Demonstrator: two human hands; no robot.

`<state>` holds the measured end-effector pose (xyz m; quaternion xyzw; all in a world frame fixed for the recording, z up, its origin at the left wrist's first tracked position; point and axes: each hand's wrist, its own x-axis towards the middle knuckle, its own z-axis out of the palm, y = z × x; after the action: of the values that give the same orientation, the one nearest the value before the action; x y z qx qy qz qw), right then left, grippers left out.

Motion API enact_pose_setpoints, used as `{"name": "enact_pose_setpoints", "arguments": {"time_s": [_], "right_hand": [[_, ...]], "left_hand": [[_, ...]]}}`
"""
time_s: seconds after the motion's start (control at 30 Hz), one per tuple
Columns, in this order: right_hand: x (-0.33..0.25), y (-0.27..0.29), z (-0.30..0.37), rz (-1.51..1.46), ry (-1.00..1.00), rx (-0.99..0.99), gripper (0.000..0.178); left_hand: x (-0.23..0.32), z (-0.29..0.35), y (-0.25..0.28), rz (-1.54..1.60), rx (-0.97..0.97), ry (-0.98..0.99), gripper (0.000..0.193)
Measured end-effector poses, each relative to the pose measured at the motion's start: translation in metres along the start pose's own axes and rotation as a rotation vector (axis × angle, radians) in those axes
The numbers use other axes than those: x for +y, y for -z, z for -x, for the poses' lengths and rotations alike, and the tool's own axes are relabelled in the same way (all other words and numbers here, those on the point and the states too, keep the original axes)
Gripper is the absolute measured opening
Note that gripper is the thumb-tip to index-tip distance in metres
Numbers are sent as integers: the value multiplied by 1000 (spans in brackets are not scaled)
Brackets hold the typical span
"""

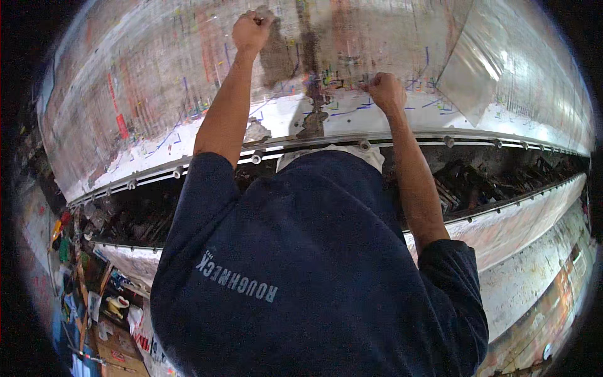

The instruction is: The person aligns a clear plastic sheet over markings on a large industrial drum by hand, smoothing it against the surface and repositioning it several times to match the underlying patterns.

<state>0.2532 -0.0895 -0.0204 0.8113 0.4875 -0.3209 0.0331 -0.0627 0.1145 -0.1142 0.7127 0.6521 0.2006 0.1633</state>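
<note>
My left hand (250, 32) is closed in a fist over the far part of a long, stained table (188, 81). A small dark spot shows at its fingers; whether it is a held thing or a gap, I cannot make out. Closer to me, my right hand (387, 94) is closed low over the tabletop, beside a cluster of coloured marks. Its fingertips point left and are pressed together; anything in them is too small to name. Dark patches spread over the surface next to my left hand and down the middle.
A metal rail (352, 139) with round stops runs along the table's near edge. A clear plastic sheet (474, 75) lies at the right. Below the rail, a dark gap holds several thin objects. Clutter, including rolls of tape (117, 305), sits at the lower left.
</note>
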Motion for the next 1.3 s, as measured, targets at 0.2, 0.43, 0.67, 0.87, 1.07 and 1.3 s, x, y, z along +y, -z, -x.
{"name": "enact_pose_setpoints", "arguments": {"time_s": [0.2, 0.43, 0.67, 0.87, 1.07, 1.3], "right_hand": [[2, -3, -2, 11, -39, 4, 40], [3, -5, -3, -7, 5, 13, 36], [5, -4, -2, -15, 0, -9, 36], [5, -13, -5, 19, 30, 7, 37], [-10, -9, 3, 59, 93, 72, 34], [33, -18, 14, -138, 344, 139, 26]], "left_hand": [[10, 3, 4, 27, -17, 18, 34], [0, 3, -4, 30, 23, 11, 33], [4, 5, -3, 87, 53, 12, 27], [-11, 3, -4, 134, 18, 31, 27], [16, 10, 1, -224, 55, 72, 41], [107, 67, -24, -314, 160, -119, 62]]}}
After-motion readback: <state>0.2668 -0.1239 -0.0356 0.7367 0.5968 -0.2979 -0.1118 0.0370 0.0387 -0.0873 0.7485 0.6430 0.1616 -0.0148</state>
